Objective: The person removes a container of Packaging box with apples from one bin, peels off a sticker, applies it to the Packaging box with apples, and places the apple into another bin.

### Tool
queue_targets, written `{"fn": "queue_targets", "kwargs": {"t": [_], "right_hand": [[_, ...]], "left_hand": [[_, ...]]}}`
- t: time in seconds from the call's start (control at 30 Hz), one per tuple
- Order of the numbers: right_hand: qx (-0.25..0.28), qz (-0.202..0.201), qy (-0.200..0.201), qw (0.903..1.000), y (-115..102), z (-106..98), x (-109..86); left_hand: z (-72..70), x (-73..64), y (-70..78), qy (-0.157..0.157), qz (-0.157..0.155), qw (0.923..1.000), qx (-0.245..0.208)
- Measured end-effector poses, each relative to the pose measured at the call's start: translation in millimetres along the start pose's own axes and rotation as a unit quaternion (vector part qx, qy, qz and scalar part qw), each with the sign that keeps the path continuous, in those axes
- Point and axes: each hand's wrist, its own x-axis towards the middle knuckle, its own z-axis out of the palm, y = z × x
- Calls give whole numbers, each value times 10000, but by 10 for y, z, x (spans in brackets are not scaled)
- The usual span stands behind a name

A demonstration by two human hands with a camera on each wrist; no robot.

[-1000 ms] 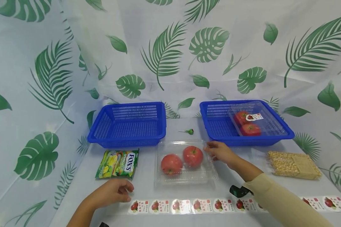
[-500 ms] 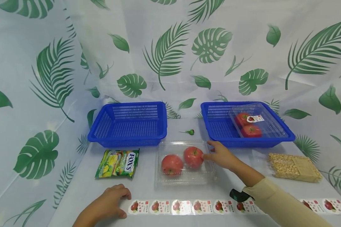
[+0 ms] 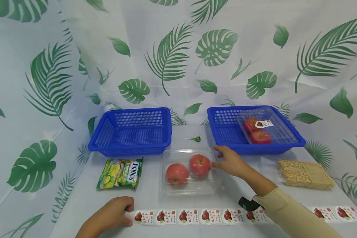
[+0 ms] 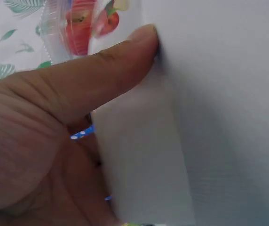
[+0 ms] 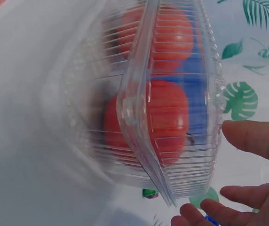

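Observation:
In the head view, my left hand (image 3: 111, 213) is at the left end of a strip of apple stickers (image 3: 182, 216), thumb and forefinger apart. Up close in the left wrist view, the thumb lies across the strip's blank white end (image 4: 144, 160); whether the fingers grip it is hard to see. My right hand (image 3: 232, 162) stands at the right side of a clear plastic clamshell box (image 3: 185, 190) with two red apples (image 3: 177, 174) inside. From the right wrist, its thumb (image 5: 252, 136) appears at the box's edge and the other fingers are loosely spread.
Two blue baskets stand behind: the left basket (image 3: 129, 150) and the right basket (image 3: 229, 147), which holds a labelled apple box (image 3: 264, 124). A Fox's candy bag (image 3: 119, 174) lies left, a lollipop (image 3: 196, 139) behind, a bag of yellow kernels (image 3: 304, 173) right.
My left hand has moved down to the sticker strip's end, its thumb and forefinger spreading. The right hand's fingers have parted at the box's side. The box is nearly still.

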Motion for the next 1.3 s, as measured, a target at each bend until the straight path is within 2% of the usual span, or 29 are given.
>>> {"fn": "queue_targets", "kwargs": {"t": [0.1, 0.17, 0.27, 0.4, 0.47, 0.6, 0.7, 0.8, 0.87, 0.97, 1.03, 1.13, 1.3], "right_hand": [[182, -62, 8, 9998, -11, -4, -14], [289, -87, 33, 9995, -24, 0, -23], [211, -136, 157, 9996, -41, 16, -44], [-164, -226, 428, 9987, -73, 43, -73], [-290, -291, 556, 9976, -93, 67, -91], [-434, -602, 787, 9941, -135, 140, -128], [-470, -931, 923, 9903, -172, 209, -145], [-442, -1143, 982, 9876, -213, 284, -150], [-393, -1235, 1019, 9863, -237, 329, -154], [-244, -1160, 1081, 9870, -269, 379, -170], [-134, -1099, 1137, 9873, -288, 400, -182], [43, -992, 1170, 9882, -305, 428, -202], [56, -873, 1133, 9897, -308, 491, -251]], "left_hand": [[-24, -1, -4, -255, -82, 9990, -359], [-35, 5, -9, -357, -128, 9984, -429], [-58, 8, -5, -315, -64, 9982, -506], [-128, -15, 47, -195, 111, 9923, -1218], [-168, -32, 90, -201, 251, 9834, -1785], [-207, -42, 163, -378, 779, 9582, -2727], [-210, -22, 196, -455, 1268, 9421, -3070], [-216, 14, 221, -394, 1603, 9279, -3343], [-224, 40, 236, -326, 1742, 9182, -3542], [-222, 92, 269, -335, 1905, 9007, -3890], [-206, 133, 299, -355, 1994, 8917, -4048], [-169, 197, 363, -404, 2029, 8819, -4237], [-97, 285, 500, -411, 1907, 8757, -4418]]}}
